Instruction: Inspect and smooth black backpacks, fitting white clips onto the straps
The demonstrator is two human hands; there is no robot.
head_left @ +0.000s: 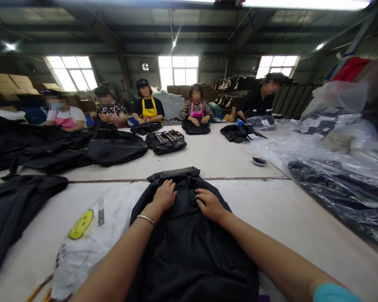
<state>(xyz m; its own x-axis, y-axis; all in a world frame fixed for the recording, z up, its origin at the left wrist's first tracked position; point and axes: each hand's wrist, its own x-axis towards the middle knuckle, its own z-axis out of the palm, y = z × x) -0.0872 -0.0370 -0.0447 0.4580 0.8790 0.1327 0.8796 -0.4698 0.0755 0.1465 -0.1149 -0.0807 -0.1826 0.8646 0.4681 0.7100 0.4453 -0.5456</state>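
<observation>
One black bag (189, 256) lies on the near part of the table (280, 209), straight ahead of me, its lower end running out of view. My left grip (165, 195) is unclenched, resting on it with fingers extended near the folded far end; my right grip (210, 204) touches it just beside the middle strip with fingers bent, and I cannot tell whether they pinch anything. To the left I see a white plastic bag (113, 228) printed with a yellow smiling face and, farther left, some dark fabric (22, 214). Past the seam lie more black bags (116, 147) and a small dish (259, 162), with clear plastic wrapping (280, 144) at the right. Beyond, five people (149, 110) line the far side, before bright windows (178, 70).
</observation>
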